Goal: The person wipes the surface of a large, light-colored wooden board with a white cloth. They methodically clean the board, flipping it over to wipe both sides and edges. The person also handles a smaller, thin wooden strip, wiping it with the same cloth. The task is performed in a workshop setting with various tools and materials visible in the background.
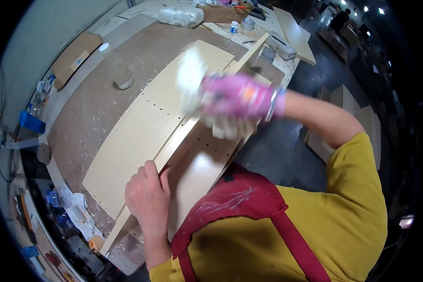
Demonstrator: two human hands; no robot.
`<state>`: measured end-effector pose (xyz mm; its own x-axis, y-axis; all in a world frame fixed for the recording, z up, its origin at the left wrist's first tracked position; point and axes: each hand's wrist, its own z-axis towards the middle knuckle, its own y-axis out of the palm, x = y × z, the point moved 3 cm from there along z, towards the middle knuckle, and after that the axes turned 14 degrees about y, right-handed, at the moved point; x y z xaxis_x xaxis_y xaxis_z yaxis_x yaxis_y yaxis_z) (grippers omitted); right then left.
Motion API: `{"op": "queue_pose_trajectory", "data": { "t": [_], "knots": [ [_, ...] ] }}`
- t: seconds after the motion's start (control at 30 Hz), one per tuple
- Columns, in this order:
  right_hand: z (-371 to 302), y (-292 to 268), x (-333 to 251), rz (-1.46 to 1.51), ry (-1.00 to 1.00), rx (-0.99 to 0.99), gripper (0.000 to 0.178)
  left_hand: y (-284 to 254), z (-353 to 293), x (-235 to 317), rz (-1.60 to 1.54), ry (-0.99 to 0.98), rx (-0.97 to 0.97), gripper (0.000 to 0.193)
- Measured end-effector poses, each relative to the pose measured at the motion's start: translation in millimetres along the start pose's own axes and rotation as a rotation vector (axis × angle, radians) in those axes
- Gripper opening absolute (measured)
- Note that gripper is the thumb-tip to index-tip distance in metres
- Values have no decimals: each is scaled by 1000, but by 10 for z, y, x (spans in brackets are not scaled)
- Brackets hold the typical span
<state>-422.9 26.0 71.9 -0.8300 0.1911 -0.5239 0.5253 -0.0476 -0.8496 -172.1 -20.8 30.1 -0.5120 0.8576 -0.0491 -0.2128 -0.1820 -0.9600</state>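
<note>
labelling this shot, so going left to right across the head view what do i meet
blue container, brown panel, bare left hand, gloved right hand, pale boards on the floor

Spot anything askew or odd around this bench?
Mostly marks: pale streaks cross the red apron, and white flecks dot the brown work surface. Also uneven: the right hand wears a pink glove, while the left hand is bare.

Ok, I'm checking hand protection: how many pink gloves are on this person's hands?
1: the pink glove on the right hand. The left hand is bare.
</note>
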Motion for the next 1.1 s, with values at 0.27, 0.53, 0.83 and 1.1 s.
{"op": "queue_pose_trajectory", "data": {
  "t": [0.27, 0.53, 0.83, 1.1],
  "knots": [
    [124, -113, 105, -392, 125, 143, 18, -14, -13, -22, 6, -4, -20, 30],
    [314, -119, 69, -367, 193, 30, 17, -13, -18, -71, -9, 0, -22, 30],
    [340, -21, 32, -456, -42, 159, 14, -21, -39, -39, -29, -5, -7, 29],
    [1265, -994, 1119, 1078, 237, 341, 29, -16, 41, 33, -35, -9, -68, 30]
  ]
}}
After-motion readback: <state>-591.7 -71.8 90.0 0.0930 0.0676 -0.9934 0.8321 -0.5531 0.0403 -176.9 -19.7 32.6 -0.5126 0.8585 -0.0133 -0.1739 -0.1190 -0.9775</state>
